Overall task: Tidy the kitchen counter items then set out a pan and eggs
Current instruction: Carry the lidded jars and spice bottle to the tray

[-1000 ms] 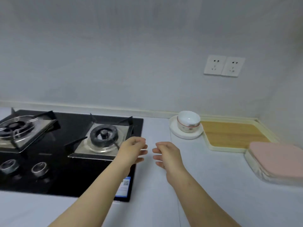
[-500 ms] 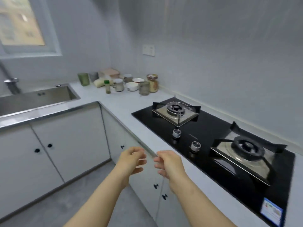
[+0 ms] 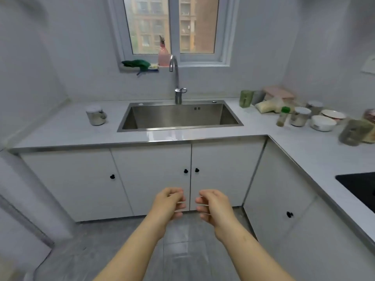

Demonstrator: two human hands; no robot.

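Steel sink (image 3: 132,118) sits sunk in the back run of the white worktop (image 3: 67,128), under the window (image 3: 174,25), with the tap (image 3: 176,78) at its rear rim. Left of the sink, near the worktop's left end, stands a lone jar (image 3: 95,115).

The rest of the items crowd the worktop's far right corner and trail along its right run. A green cup (image 3: 246,98) is closest to the sink, and a pink box (image 3: 279,92) sits at the very back. A pale bag (image 3: 267,106) lies in front of the box. Next come a green-capped bottle (image 3: 283,117), a lidded jar (image 3: 300,116) just beside it, and a white bowl (image 3: 322,123). Further pots towards the right edge are too blurred to name. A corner of a black hob (image 3: 359,187) shows on the right run, well apart from the cluster.

Your hands are both off the worktop, held out in front of the cupboard doors (image 3: 150,179) below the sink. Your left hand (image 3: 169,201) and right hand (image 3: 215,205) face each other, near but not touching. Their fingers are loosely curled, and neither has hold of anything.
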